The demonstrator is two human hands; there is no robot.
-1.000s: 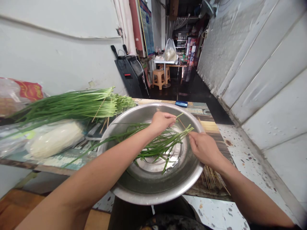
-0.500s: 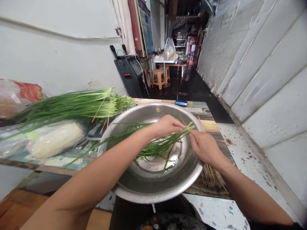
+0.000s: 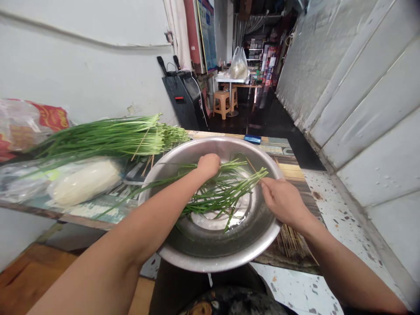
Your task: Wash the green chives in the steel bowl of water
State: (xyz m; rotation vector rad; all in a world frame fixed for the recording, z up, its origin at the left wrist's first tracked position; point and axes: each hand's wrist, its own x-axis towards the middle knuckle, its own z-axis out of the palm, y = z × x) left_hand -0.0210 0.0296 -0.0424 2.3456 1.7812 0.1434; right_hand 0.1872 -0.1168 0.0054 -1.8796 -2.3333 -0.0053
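In the metal basin (image 3: 210,264) at the counter (image 3: 277,148) lie green stalks (image 3: 223,199), where the right hand (image 3: 285,199) pinches a thin stick (image 3: 251,165) between its fingers beside their pale ends, while the left hand (image 3: 209,165) curls above the stalks, its fingers too hidden to tell whether they grip.

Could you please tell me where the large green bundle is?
In the head view, the bundle lies left of the metal basin, beyond the plastic-wrapped pale item.

Both hands (image 3: 282,197), green stalks (image 3: 235,193), skewer (image 3: 251,164), basin (image 3: 210,264)
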